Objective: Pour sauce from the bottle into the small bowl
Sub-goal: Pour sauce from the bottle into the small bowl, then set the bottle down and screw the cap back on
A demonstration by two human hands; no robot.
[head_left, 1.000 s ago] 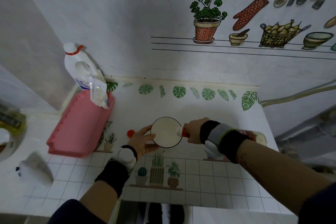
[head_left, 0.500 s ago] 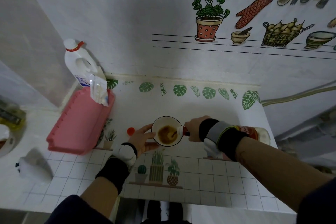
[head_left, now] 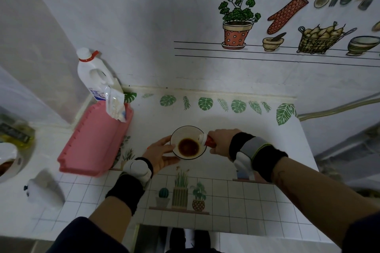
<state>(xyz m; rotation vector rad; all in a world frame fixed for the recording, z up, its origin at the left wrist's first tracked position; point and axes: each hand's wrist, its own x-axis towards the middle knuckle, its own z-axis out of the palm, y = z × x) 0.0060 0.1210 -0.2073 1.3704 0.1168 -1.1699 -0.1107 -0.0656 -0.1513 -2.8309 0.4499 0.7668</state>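
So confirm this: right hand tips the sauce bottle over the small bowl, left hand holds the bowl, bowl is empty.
Not empty: the head view shows dark sauce pooled in the small bowl. The right hand does tip the sauce bottle over it, and the left hand holds it.

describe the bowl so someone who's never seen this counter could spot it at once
On the white counter, look right of the pink tray. The bowl sits between the left hand, which holds it, and the right hand tipping a bottle at its rim. It is small, round and white; its thin dark rim and pool of brown sauce set it apart.
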